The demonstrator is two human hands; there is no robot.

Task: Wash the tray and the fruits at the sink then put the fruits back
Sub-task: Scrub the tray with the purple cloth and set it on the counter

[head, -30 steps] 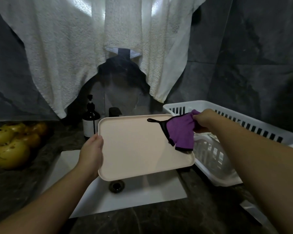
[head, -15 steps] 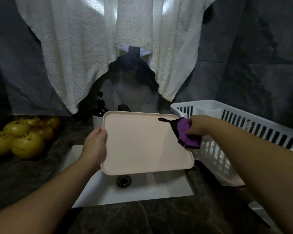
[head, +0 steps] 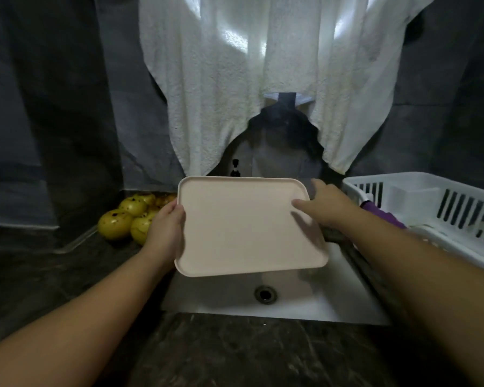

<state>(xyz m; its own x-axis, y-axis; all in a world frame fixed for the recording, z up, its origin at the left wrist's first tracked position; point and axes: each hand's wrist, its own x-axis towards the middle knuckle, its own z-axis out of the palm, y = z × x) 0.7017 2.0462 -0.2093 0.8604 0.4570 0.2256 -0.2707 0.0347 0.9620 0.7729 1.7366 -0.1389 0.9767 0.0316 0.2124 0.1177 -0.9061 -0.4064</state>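
Once the purple cloth [head: 382, 215] had been dropped beside the rack [head: 430, 219], the right hand [head: 323, 208] reached empty toward the tray [head: 246, 227], gripped by the left hand [head: 166, 230] above the sink [head: 305, 303], ready for rinsing.

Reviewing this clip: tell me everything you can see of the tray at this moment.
The tray is a pale pink rectangle with rounded corners and a low raised rim, plastic by its look, and nothing lies on it. It is held over the white sink, tilted with its face toward the camera. The left hand grips its left edge, thumb on the face. The right hand, open with fingers spread, is at its upper right corner. Whether it is wet cannot be told.
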